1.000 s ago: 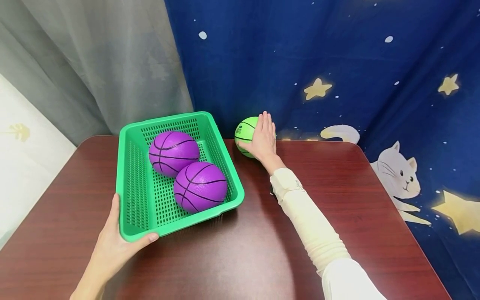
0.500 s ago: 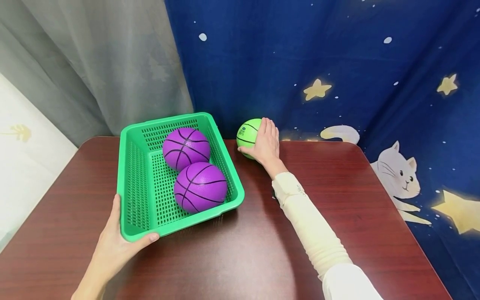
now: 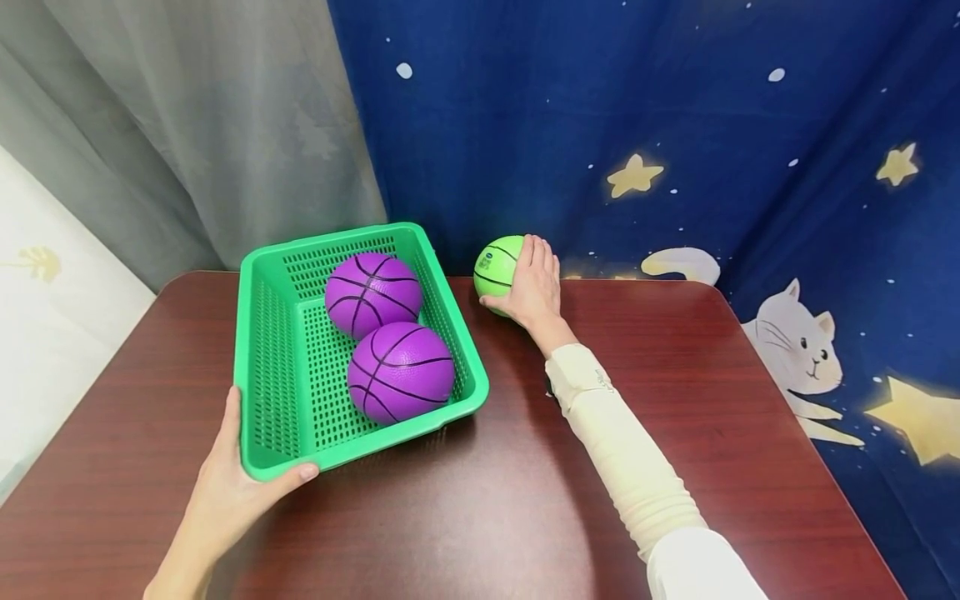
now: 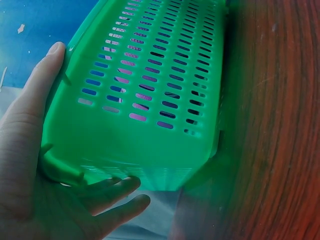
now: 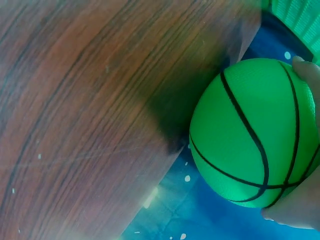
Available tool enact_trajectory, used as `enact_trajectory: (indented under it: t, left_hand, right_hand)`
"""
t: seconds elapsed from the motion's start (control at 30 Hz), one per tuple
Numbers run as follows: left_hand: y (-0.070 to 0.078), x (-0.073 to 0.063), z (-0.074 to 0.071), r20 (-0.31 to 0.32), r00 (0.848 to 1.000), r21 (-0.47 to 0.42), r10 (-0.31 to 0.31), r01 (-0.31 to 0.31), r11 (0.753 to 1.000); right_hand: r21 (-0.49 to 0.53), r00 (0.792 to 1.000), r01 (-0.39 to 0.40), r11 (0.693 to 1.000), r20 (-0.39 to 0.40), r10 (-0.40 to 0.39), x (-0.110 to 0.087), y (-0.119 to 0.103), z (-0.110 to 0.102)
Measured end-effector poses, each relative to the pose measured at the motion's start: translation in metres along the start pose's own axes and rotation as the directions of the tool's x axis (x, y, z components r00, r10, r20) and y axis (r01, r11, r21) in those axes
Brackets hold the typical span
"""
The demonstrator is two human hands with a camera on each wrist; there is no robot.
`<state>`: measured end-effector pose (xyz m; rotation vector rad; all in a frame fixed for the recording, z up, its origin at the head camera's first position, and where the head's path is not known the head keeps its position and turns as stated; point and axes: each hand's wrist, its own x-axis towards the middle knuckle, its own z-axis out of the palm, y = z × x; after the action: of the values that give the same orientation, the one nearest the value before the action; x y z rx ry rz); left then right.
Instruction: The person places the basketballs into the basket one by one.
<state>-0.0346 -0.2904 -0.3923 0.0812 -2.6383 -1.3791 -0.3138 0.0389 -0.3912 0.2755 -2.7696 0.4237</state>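
Note:
My left hand (image 3: 228, 492) grips the near left corner of a green plastic basket (image 3: 375, 445), its thumb over the front rim. In the left wrist view, its fingers bend round the slotted basket wall (image 4: 150, 105). Two purple basketballs lie in the basket's right half, one (image 3: 373, 296) behind the other (image 3: 401, 373), touching. At the table's back edge, right of the basket, my right hand (image 3: 534, 287) holds a small green basketball (image 3: 495, 271) from its right side, thumb in front and fingers over the top. The right wrist view has that ball (image 5: 245, 130) between thumb and fingers.
Everything stands on a dark reddish wooden table (image 3: 675, 375) with rounded back corners. Directly behind its back edge hang a grey curtain (image 3: 247, 125) and a blue one (image 3: 525, 108) with stars and a cat.
The rear purple basketball has rolled right inside the basket. My right hand and the green basketball have shifted slightly right. The left hand and basket have stayed where they were.

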Motion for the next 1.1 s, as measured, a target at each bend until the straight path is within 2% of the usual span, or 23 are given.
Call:
enact_trajectory:
  t: [0.3,0.67,1.1]
  left_hand:
    - [-0.0010,0.0026,0.0003,-0.008,0.999,0.002,0.033,-0.033,0.999]
    - [-0.0008,-0.0002,0.0003,0.007,1.000,-0.002,-0.015,0.015,1.000]
    - [-0.0010,0.0011,-0.0002,0.003,1.000,-0.001,0.010,-0.010,1.000]
  right_hand:
    - [-0.049,1.000,0.015,0.999,0.000,-0.015,-0.0015,-0.0082,0.0051]
    - [-0.063,0.999,0.005,0.998,-0.043,-0.008,-0.0039,-0.0078,0.0075]
    - [-0.049,0.996,0.020,0.999,-0.086,-0.024,-0.0034,-0.0059,0.0068]
